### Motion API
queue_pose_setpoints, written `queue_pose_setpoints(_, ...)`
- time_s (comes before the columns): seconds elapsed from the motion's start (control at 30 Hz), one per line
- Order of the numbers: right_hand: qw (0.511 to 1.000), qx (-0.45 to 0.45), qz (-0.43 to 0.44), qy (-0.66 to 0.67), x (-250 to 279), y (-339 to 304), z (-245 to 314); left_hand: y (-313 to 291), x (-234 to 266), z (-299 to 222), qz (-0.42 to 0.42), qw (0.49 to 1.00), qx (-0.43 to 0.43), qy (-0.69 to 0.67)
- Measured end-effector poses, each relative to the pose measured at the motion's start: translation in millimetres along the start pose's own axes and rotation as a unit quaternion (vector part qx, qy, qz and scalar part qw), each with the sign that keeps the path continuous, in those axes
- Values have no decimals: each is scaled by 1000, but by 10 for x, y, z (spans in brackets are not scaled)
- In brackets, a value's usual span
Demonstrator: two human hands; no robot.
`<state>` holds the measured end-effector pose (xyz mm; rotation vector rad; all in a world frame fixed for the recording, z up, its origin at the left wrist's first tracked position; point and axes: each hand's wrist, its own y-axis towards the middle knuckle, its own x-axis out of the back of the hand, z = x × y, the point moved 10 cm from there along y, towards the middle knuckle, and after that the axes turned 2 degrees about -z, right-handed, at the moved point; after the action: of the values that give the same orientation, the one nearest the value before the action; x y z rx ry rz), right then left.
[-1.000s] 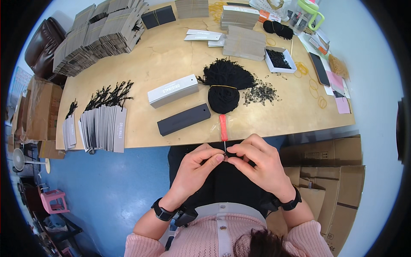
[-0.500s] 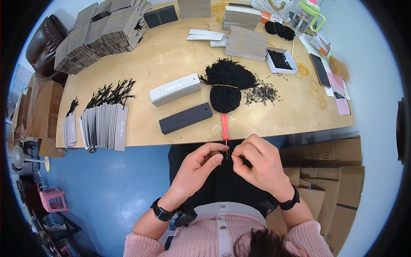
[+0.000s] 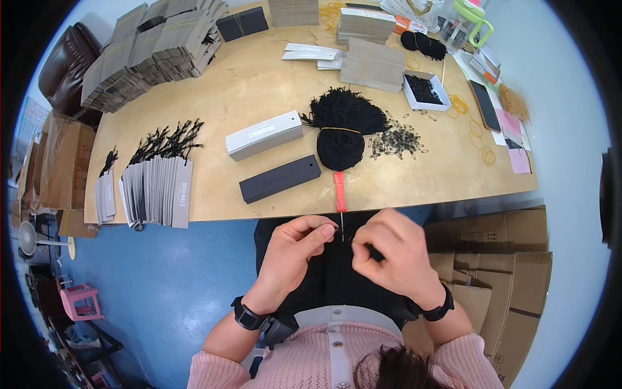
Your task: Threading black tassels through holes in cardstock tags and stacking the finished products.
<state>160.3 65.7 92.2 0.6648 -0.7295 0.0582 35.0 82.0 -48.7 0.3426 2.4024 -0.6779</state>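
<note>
A red-handled tool [image 3: 340, 192] lies at the table's front edge, its thin metal shaft pointing towards my lap between my hands. Just left of that shaft, my left hand [image 3: 299, 246] pinches a small dark thing, too small to name. My right hand [image 3: 392, 251] is closed in a pinch to the right of the shaft; a tiny dark bit shows at its fingertips. Beyond the handle sits a bundle of black cords [image 3: 340, 150] tied with a rubber band. Small black safety pins [image 3: 396, 141] are scattered beside it. A white tag stack [image 3: 264, 137] and a dark tag stack [image 3: 281, 179] lie to the left.
Grey tags with black cords [image 3: 157, 191] lie fanned at the left front. Tall tag piles [image 3: 152, 55] fill the back left. A white box of black pieces [image 3: 424, 92], rubber bands [image 3: 476, 133] and a phone [image 3: 484, 106] are at the right. Cardboard boxes [image 3: 492, 285] stand below.
My left forefinger has drawn back from the shaft and now meets the thumb on a small dark thing. My right hand has shifted down slightly, still pinched.
</note>
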Motion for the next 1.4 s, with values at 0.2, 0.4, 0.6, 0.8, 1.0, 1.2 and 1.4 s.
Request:
queue_pose_setpoints(0.2, 998, -33, -29, -45, 121, 47, -153, -46, -86, 1, 2, 993, 8, 114)
queue_pose_setpoints(0.4, 998, 1, 21, -56, -35, 18, -51, -43, -293, 102, 69, 982, 77, -157)
queue_pose_setpoints(0.6, 993, -106, 37, 30, -51, -25, -161, -224, -456, -562, 19, 850, -313, 423)
queue_pose_setpoints(0.8, 966, -212, 65, 135, -40, -30, -279, -255, -412, -602, -15, 865, -298, 404)
queue_pose_setpoints(1.0, 999, -23, 23, 36, 110, 118, -3, -111, -292, -177, 72, 990, -34, 119)
queue_pose_setpoints(1.2, 994, 71, 79, -36, 7, 108, 140, -146, -330, -158, 75, 989, -6, 128)
queue_pose_setpoints(1.4, 992, 93, 73, -53, -30, 50, 161, -182, -259, -184, 17, 977, -12, 214)
